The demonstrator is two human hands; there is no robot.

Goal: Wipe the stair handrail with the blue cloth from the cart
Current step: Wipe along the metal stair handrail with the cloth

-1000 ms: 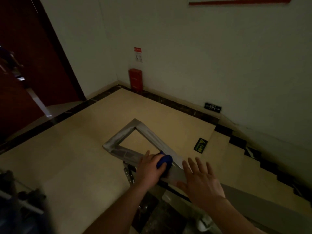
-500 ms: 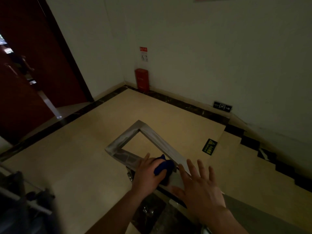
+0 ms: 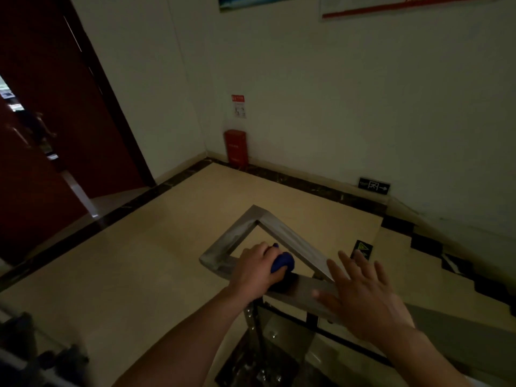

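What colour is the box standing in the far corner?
Red box, seen in the head view.

The left hand [image 3: 255,270] is held knuckles-up, its fingers curled round the blue cloth [image 3: 282,262], with the bare forearm stretched forward. The right hand [image 3: 360,297] is spread palm down, fingers straight and parted, near the left.

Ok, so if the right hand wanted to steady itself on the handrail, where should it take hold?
Probably the bare near stretch of the handrail, just beside the blue cloth that the left hand grips. Come from above: the bar is flat-topped and wide, so the open right hand could lay its palm on top and curl fingers over the far edge.
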